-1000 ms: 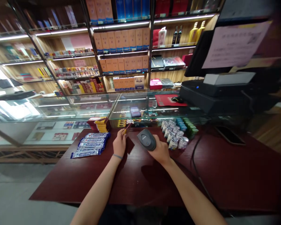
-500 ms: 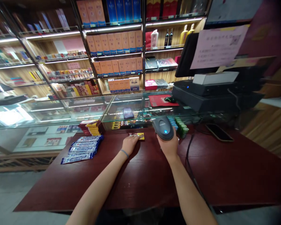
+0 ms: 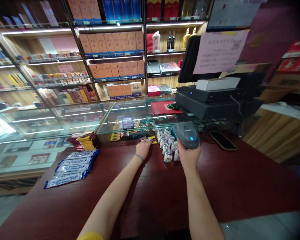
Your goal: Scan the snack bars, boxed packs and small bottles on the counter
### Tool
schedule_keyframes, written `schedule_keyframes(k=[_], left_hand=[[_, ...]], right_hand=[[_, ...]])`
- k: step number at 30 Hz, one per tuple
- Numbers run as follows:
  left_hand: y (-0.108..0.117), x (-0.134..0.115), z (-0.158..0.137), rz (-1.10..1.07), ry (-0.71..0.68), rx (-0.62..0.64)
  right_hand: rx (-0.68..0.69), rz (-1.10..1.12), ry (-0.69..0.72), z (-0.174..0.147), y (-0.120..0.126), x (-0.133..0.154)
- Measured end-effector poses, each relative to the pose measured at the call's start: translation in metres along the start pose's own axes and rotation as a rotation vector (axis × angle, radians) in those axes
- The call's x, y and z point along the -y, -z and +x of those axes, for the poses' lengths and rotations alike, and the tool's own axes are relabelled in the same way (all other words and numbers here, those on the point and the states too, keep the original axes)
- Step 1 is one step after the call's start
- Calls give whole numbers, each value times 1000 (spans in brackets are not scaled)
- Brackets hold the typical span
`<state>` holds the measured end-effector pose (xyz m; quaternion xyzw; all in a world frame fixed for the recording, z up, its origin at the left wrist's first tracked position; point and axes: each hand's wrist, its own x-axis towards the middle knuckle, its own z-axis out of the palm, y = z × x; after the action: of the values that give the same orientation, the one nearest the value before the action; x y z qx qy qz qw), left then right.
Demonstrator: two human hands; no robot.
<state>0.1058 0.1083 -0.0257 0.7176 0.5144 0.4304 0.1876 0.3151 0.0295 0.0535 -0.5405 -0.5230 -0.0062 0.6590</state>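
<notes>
My right hand (image 3: 190, 156) is wrapped around a dark barcode scanner (image 3: 186, 136) with a lit blue light, held above the counter. My left hand (image 3: 143, 148), a band at its wrist, is closed on a small yellow and dark red packet (image 3: 153, 140) near the glass case; its fingertips are partly hidden. Between the two hands several small lidded jars (image 3: 168, 155) stand in rows, some behind the scanner. Over on the left lie blue and white sachets (image 3: 71, 166), fanned out, beside a stack of yellow and dark red packets (image 3: 86, 141).
The dark red wooden counter (image 3: 150, 196) meets a glass display case (image 3: 110, 121). A phone (image 3: 223, 140) lies at the right. Behind it stand a monitor (image 3: 187, 60) with a paper sheet and a black cash drawer (image 3: 207, 106). A mouse (image 3: 173, 106) rests on a red mat (image 3: 161, 108).
The view has turned a little to the right. The scanner and my right hand have shifted right, and the lidded jars now show to their left. My left hand stays at the packet.
</notes>
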Motion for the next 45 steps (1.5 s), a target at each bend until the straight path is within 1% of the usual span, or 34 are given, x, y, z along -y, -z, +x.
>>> schedule_keyframes(k=[2,4,6,7,9,11,13,15,17,20,22,24,26,28,31,33,36,41,45], left_hand=[[0,0,0,178,-25,62],[1,0,0,376,-69,159],[2,2,2,484,-112,223],[2,4,2,496,-131,236],[3,7,3,443,-165,242],[9,9,2,322,-202,228],[22,10,-4,193,-252,177],[44,9,-13,118,-290,75],[75,9,-24,125,-308,-44],[132,15,-39,249,-310,-191],[173,24,-48,373,-287,-265],[212,36,-56,512,-235,-324],[248,49,-62,656,-169,-352],[277,62,-66,793,-110,-343],[306,79,-70,947,-42,-276],[317,88,-71,999,-4,-216],[323,96,-71,1026,16,-157],[324,93,-73,1028,-28,-189],[329,84,-76,958,-93,-180]], right_hand=[[-17,-7,-19,-1,-1,-1],[-25,-11,-45,-1,-2,-1],[-22,1,-67,-1,-3,0],[-20,10,-72,-1,-4,1],[-28,25,-69,0,-5,3],[-39,48,-60,0,-5,7],[-24,82,-65,-2,-6,11],[21,107,-86,-6,-8,15],[76,109,-98,-12,-11,20],[140,83,-46,-25,-20,30],[184,58,36,-35,-27,38],[258,37,115,-46,-32,46],[341,19,167,-58,-37,53],[421,10,196,-69,-43,57],[525,-17,225,-86,-52,59],[579,-59,261,-96,-57,57],[616,-94,317,-103,-61,54],[623,-99,336,-103,-63,54],[618,-96,325,-102,-64,54]])
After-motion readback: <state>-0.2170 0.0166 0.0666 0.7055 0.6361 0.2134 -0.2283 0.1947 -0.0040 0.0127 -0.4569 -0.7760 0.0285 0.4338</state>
